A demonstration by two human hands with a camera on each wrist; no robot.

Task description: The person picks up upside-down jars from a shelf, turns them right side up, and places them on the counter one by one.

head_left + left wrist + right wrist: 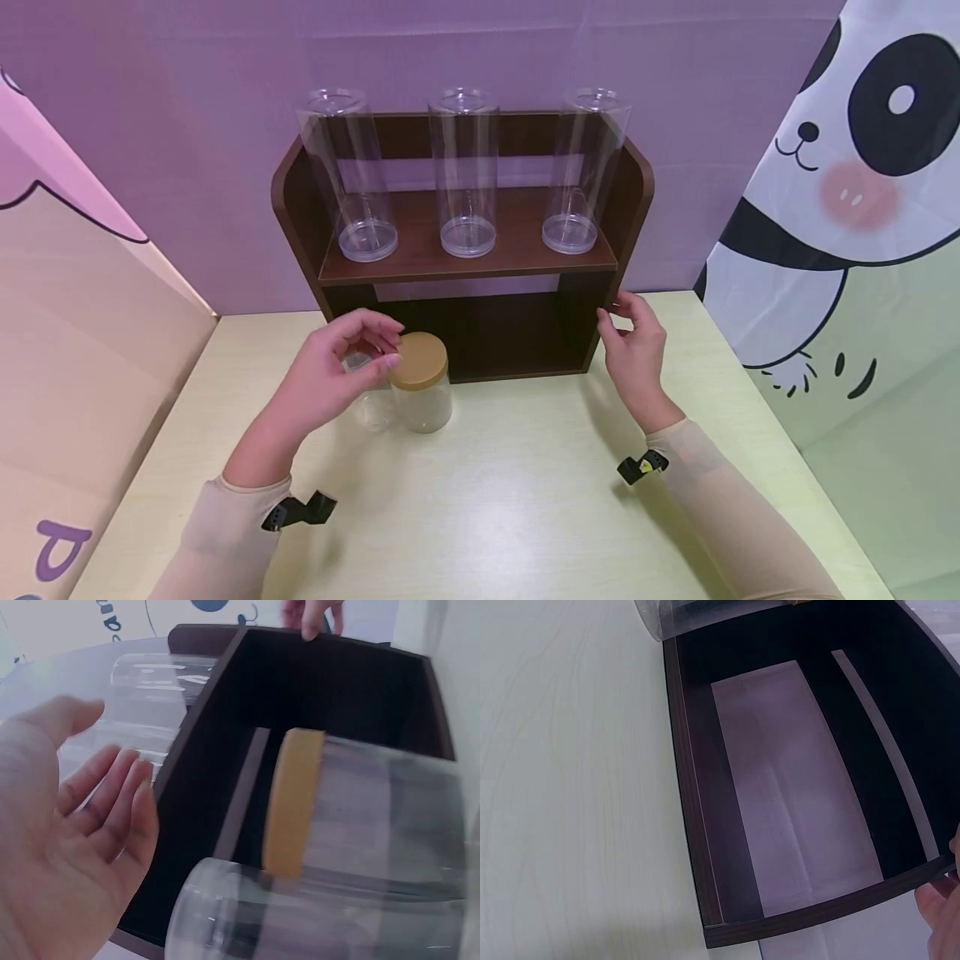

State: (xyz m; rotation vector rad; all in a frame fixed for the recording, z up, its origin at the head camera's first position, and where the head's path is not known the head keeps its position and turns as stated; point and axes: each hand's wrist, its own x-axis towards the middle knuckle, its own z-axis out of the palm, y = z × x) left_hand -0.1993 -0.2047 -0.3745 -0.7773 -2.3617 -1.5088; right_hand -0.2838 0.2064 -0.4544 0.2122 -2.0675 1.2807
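Note:
My left hand (pixel 337 362) hovers over two clear jars in front of the rack's lower left, its fingers loosely bent with nothing between them. One jar (pixel 423 408) wears a tan lid (pixel 420 360). Beside it, to the left, stands a clear jar (pixel 373 408), partly hidden by the hand; no tan lid shows on it in the left wrist view. At the dark brown rack (pixel 480 267), my right hand (pixel 636 354) grips the right side panel, thumb at its front edge and fingers on the outer face.
Three tall clear cylinders stand in a row on the rack's upper shelf: a left cylinder (pixel 367 237), a middle cylinder (pixel 468 237) and a right cylinder (pixel 572 233). The rack stands at the back of the pale table (pixel 480 517), before a purple cloth backdrop (pixel 225 167).

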